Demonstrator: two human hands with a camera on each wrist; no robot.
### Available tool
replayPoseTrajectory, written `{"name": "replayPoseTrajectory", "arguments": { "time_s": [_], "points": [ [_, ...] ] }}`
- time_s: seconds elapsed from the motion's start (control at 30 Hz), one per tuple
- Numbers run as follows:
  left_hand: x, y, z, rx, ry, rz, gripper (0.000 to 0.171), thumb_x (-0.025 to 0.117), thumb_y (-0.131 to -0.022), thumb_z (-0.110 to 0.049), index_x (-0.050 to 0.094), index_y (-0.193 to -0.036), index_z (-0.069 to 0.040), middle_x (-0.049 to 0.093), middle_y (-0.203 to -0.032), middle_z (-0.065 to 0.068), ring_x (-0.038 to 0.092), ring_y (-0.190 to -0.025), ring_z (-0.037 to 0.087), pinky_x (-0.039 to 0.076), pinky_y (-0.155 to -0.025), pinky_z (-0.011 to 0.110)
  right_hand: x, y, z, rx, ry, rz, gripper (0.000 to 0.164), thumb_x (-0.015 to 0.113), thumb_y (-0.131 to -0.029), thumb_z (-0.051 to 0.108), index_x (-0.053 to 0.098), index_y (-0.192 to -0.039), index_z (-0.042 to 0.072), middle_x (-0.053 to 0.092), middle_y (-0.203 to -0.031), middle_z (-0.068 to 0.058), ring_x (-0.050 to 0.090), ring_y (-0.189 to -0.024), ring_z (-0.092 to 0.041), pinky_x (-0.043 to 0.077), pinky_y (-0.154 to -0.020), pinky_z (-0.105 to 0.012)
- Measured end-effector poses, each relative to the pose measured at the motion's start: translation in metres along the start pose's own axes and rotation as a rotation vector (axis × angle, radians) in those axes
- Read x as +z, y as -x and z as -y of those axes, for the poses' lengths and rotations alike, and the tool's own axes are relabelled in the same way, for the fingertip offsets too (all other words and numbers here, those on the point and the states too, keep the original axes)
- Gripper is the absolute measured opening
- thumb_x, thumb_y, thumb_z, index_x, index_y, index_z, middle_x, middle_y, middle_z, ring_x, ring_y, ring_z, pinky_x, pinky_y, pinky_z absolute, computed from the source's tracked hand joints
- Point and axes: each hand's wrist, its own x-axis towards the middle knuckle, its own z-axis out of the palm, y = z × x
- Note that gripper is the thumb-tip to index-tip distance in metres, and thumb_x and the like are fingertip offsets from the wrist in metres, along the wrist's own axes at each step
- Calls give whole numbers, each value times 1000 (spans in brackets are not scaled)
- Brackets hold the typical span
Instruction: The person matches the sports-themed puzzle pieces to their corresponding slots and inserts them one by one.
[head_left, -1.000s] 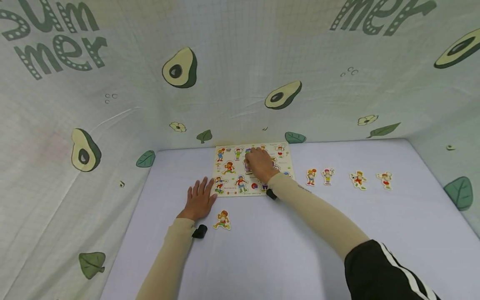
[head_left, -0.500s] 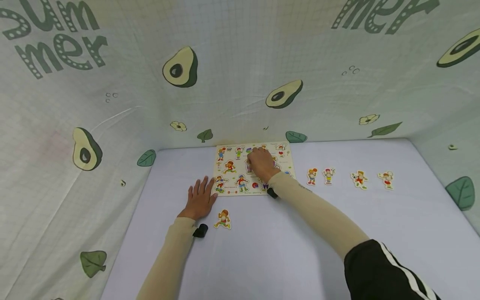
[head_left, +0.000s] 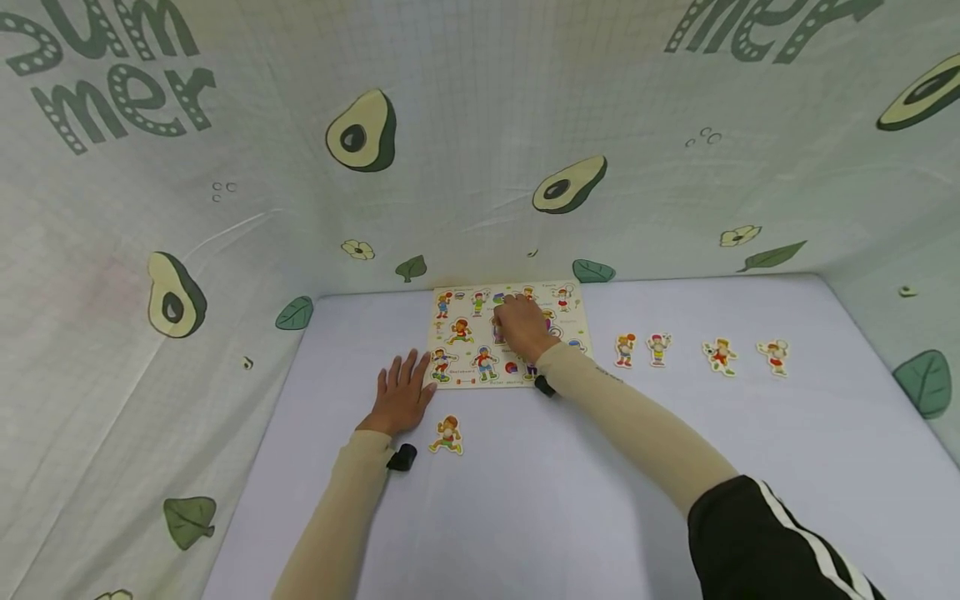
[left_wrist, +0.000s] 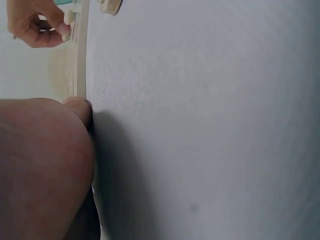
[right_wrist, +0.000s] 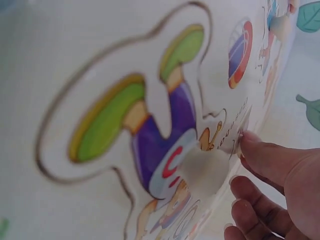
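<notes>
My right hand (head_left: pixel 523 327) is over the middle of a pale wooden puzzle board (head_left: pixel 575 321) printed with sporting children. Its thumb and fingers are curled in a pinch at a puzzle piece (head_left: pixel 497 335), most of which the hand hides. In the right wrist view the thumb presses at a thin edge, beside a knobbed piece (right_wrist: pixel 162 135) with green shoes and purple shorts. My left hand (head_left: pixel 400 398) lies flat with fingers spread, its thumb at the board's lower left corner. A runner-shaped puzzle piece (head_left: pixel 447 435) lies on the table just right of the left wrist.
Right of the board, several loose pieces lie in a row, among them a basketball player (head_left: pixel 625 351) and a footballer (head_left: pixel 720 357). A white table (head_left: pixel 570 492) bears everything. A cloth backdrop (head_left: pixel 465 100) with avocados rises behind the board and at the sides.
The piece under my right hand looked slightly raised a second ago and sits flatter now. Both hands keep nearly the same place; the head view has shifted very slightly.
</notes>
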Motion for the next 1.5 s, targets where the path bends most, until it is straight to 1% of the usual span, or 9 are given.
{"name": "replayPoseTrajectory", "arguments": {
  "time_s": [0.17,0.33,0.43,0.67,0.83,0.93,1.07,1.23,1.5],
  "points": [
    [1,-2,0,1,8,8,67,37,-115,-37,12,-171,-9,2,-177,21,-4,-162,48,-3,-127,67,0,7,-1,29,-15,11,10,69,-103,10,78,-105,5,71,-108,-14,63,-104,-33,53,-95,-50],
    [2,-2,0,-11,-8,12,68,37,-115,-37,11,-171,-9,1,-177,21,-5,-162,48,-3,-127,66,0,16,-3,49,-14,27,20,74,-100,15,80,-115,4,69,-117,-18,59,-112,-36,50,-99,-54],
    [1,-1,0,-19,-6,16,67,36,-115,-38,11,-171,-9,1,-177,21,-5,-162,47,-4,-127,66,-1,22,-3,43,-6,39,26,76,-99,18,80,-121,4,68,-121,-19,58,-113,-37,50,-99,-53],
    [0,4,-2,-22,9,18,67,38,-115,-36,13,-170,-8,2,-177,22,-5,-162,48,-4,-127,67,-3,39,1,2,41,34,26,76,-100,18,80,-122,7,68,-115,-18,59,-105,-35,53,-94,-51],
    [2,4,1,-11,9,9,66,37,-115,-36,14,-170,-8,4,-177,22,-3,-161,49,-3,-126,68,-6,56,15,-58,37,-5,29,78,-98,18,78,-124,5,67,-114,-17,59,-104,-34,53,-92,-49],
    [1,3,1,-10,10,11,66,37,-115,-36,14,-170,-8,3,-177,22,-3,-161,49,-3,-126,67,-5,66,27,-114,-11,-50,27,82,-95,15,79,-119,4,68,-113,-16,60,-102,-34,53,-87,-49],
    [-1,2,0,-13,-5,16,67,37,-115,-37,13,-171,-8,3,-177,21,-3,-162,48,-3,-127,67,0,80,45,-204,-72,-83,27,86,-90,16,80,-114,6,67,-109,-13,61,-100,-31,53,-86,-48],
    [-2,0,-1,-7,-14,13,66,36,-116,-38,13,-171,-9,3,-177,21,-3,-162,48,-2,-127,67,3,94,66,-278,-91,-56,28,85,-92,22,79,-115,10,67,-112,-8,61,-105,-26,53,-90,-44],
    [-3,2,-3,0,-26,8,66,36,-116,-36,14,-170,-7,4,-177,23,-2,-161,49,-1,-126,68,7,106,88,-318,-55,8,30,85,-93,28,78,-120,15,67,-113,-4,61,-107,-22,52,-95,-39]
  ]
}}
